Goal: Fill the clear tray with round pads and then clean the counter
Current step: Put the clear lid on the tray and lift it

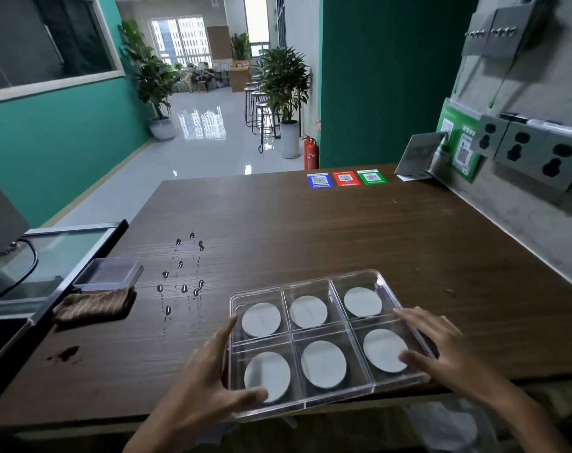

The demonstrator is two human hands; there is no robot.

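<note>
- Your left hand (209,371) sits on the near-left corner of the clear tray (379,279), thumb laid across the front rim, fingers straight along the left wall.
- Your right hand (441,348) is on the right side, fingers spread and relaxed, tips on the wall by the near-right compartment.
- All six compartments show a round pad (324,363); the filling looks done.
- The tray sits at the counter's (343,230) near edge, long axis left to right, slightly skewed.
- Cleaning looks next: the brown cloth (95,305) lies well to your left, the water droplets (183,282) between it and the tray.
- Your left hand is the nearer one.
</note>
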